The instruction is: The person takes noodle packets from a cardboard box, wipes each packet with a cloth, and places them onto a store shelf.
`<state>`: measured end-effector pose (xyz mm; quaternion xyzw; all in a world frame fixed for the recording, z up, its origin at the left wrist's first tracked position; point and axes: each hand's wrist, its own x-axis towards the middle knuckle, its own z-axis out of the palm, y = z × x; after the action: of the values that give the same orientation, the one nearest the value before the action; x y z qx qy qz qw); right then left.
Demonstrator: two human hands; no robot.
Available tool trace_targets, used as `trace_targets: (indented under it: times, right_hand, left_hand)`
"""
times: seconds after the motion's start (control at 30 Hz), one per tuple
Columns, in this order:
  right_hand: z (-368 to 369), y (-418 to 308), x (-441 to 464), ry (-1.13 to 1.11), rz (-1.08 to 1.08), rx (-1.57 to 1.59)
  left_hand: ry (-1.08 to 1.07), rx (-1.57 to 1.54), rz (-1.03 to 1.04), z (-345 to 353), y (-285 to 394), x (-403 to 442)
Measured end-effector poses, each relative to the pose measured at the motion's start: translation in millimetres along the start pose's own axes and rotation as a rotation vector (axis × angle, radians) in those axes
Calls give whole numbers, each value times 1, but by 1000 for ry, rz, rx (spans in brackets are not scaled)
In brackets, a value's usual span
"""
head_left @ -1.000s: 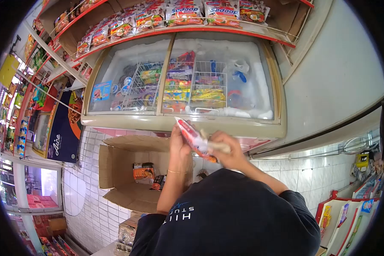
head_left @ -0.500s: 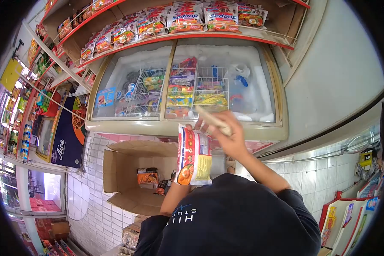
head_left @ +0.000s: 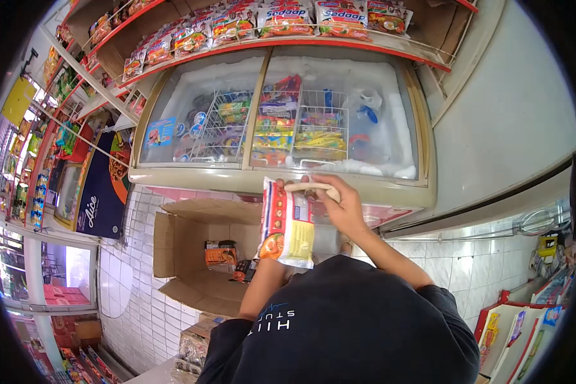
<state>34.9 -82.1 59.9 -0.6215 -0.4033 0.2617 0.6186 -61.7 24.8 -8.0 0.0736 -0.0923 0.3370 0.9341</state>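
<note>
A red, white and yellow noodle packet [head_left: 291, 227] lies over my left hand [head_left: 280, 185], which supports it from beneath; only fingertips show at its top edge. Closed round a folded beige cloth [head_left: 323, 187], my right hand [head_left: 340, 203] is at the packet's upper edge, the cloth against it. Both hands are in front of the freezer's near edge. Left of the packet stands an open cardboard box [head_left: 165, 246] with an orange packet [head_left: 220, 253] and a darker one inside.
A glass-topped freezer [head_left: 281, 178] with baskets of colourful packs stands ahead. Above it runs a red-edged shelf [head_left: 339, 45] of noodle packets. A dark blue Aice freezer [head_left: 99, 208] is at the left, a small rack [head_left: 493, 320] at the lower right.
The packet, tilted and narrow a second ago, has turned its broad face to view. From half a second ago, the cloth has come down onto the packet's top edge.
</note>
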Motion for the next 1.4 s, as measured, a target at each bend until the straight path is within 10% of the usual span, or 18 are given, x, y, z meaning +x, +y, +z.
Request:
trace_targets:
  times: [0.1,0.17,0.3,0.53,0.87,1.23,1.4]
  right_hand:
    - [14,-25,3,-120,-315,-268]
    - [17,-26,-1,-219,-374,-424]
    - [12,-21,-16,-282,-154,-18]
    - [16,-1,-45,-148,129,349]
    - [-25,23,-19,365,207,560]
    - [-40,14,-12,256,336,718]
    - [-38,13,-11,237,331,701]
  left_hand:
    - [565,329,-86,9,-14,-10]
    - [523,339,-47,6,-12,-5]
    - [411,376,109,3,11,8]
    - [833,784,521,15,15,22]
    - [604,1001,175,30,26,9]
    - [52,472,-457,30,26,-19]
    - [212,599,-461,33,14,-30]
